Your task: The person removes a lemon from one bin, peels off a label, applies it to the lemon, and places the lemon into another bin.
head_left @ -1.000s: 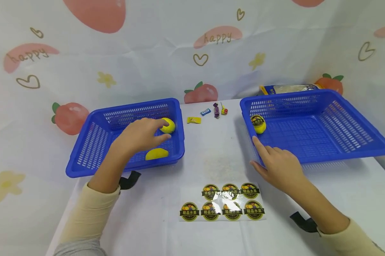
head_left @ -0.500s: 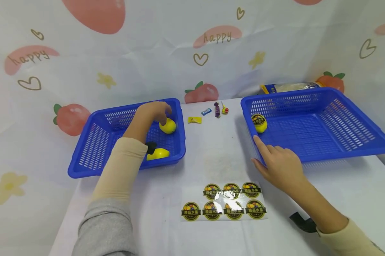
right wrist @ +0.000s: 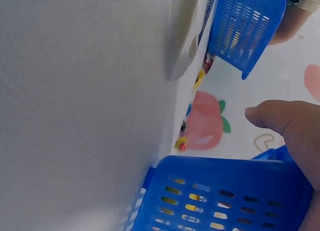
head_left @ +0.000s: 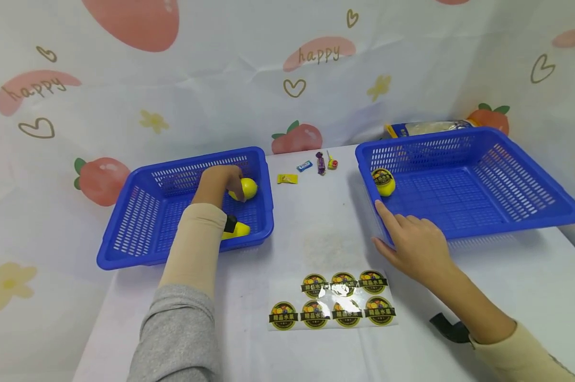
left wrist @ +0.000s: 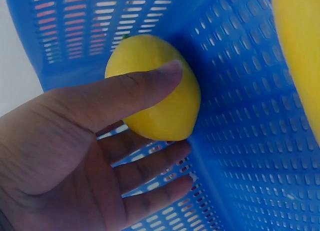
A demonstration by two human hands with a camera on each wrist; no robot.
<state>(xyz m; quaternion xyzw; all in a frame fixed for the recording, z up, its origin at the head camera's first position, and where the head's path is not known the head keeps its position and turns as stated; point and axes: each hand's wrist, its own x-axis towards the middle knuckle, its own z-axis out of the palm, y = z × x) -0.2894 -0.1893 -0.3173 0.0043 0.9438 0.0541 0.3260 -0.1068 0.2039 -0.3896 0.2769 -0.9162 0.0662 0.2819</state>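
Note:
In the left blue basket (head_left: pixel 109 249), my left hand (head_left: pixel 222 179) pinches a lemon (head_left: pixel 249 188) near the back right corner. Up close in the left wrist view, the thumb lies across the yellow lemon (left wrist: pixel 155 116) and the index finger is mostly hidden behind it; the other fingers stretch below. A second lemon (head_left: pixel 241 229) lies nearer the front, partly hidden by my wrist. My right hand (head_left: pixel 418 246) rests at the near left rim of the right blue basket (head_left: pixel 507 231), index finger straight along it, thumb (right wrist: pixel 275 113) sticking out. A lemon with a round black sticker (head_left: pixel 384 183) sits inside that basket.
A sheet of round fruit stickers (head_left: pixel 332 302) lies on the white table between my arms. Behind it are a yellow wrapped candy (head_left: pixel 287 179), a blue one (head_left: pixel 304 166), a purple one (head_left: pixel 320 163) and a lollipop (head_left: pixel 332 162). A packet (head_left: pixel 430 128) shows behind the right basket.
My left hand has reached farther into the left basket, then come down onto the back lemon and taken hold of it. The right hand has stayed at its basket's rim.

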